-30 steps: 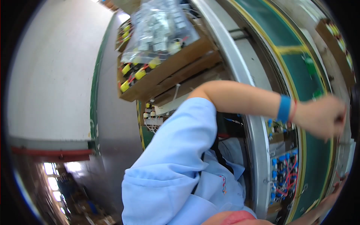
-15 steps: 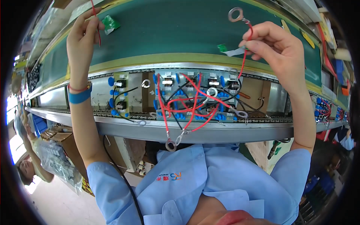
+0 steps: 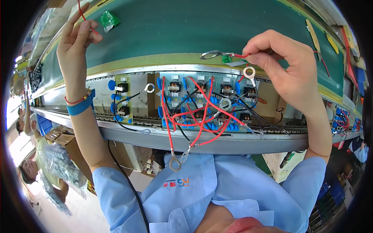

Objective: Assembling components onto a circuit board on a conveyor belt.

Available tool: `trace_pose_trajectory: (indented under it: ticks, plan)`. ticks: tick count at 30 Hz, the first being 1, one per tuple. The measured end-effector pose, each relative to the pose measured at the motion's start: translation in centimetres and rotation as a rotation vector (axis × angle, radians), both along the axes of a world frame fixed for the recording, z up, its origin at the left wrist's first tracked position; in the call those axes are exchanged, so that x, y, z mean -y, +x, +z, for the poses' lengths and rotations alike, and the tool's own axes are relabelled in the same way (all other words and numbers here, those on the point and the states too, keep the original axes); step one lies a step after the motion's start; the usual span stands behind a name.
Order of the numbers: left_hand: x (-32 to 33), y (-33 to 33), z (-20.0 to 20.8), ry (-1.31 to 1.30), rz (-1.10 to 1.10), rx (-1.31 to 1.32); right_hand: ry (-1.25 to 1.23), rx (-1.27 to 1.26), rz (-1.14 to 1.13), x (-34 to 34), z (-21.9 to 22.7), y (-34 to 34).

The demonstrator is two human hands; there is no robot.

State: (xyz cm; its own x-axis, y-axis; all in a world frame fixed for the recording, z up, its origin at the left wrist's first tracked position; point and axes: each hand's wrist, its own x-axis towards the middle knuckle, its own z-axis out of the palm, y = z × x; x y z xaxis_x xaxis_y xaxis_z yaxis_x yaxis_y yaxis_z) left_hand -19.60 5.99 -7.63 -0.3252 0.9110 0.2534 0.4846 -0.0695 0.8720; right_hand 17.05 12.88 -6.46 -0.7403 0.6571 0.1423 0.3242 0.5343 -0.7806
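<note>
Up at the left, my left hand (image 3: 75, 39) is closed on a thin red wire (image 3: 82, 12), which runs out past the upper edge. My right hand (image 3: 281, 68) pinches a red lead between thumb and forefinger. Its ring terminal (image 3: 211, 55) points left, above the conveyor's far rail. Just below those fingers hangs another ring terminal (image 3: 249, 72) on a red wire. Between my arms lies a panel of circuit boards (image 3: 176, 104) with blue discs and dark coils. Red wires (image 3: 206, 95) and black wires cross over it, and ring terminals (image 3: 175, 164) hang over the near rail.
A smaller circuit board (image 3: 124, 101) with black leads sits on the conveyor by my left forearm. On the green mat (image 3: 171, 29) lie a crumpled green wrapper (image 3: 109, 20), a scrap of green tape (image 3: 227, 59) and a yellow-handled tool (image 3: 312, 35). More wired boards (image 3: 342, 120) stand at the right.
My left hand has moved left and slightly up with its red wire. In my right hand, the lead's ring terminal has swung down and left, from upright to nearly level.
</note>
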Motion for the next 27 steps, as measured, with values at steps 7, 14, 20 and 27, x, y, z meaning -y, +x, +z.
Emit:
trace_pose_trajectory:
  ticks: [7, 14, 20, 27]
  plan:
    - [1.0, 0.2, 0.7, -0.065, 0.022, 0.008, 0.338, -0.061, 0.092, 0.2, -0.3, -0.3]
    - [1.4, 0.3, 0.7, -0.072, 0.017, 0.038, 0.428, -0.075, 0.134, 0.3, -0.1, -0.2]
    - [1.7, 0.7, 0.8, -0.067, 0.02, 0.011, 0.368, -0.109, 0.22, 0.3, -0.1, -0.3]
    - [4.3, 1.2, 1.8, -0.044, -0.023, 0.06, 0.373, -0.063, 0.55, -0.4, 2.5, -1.1]
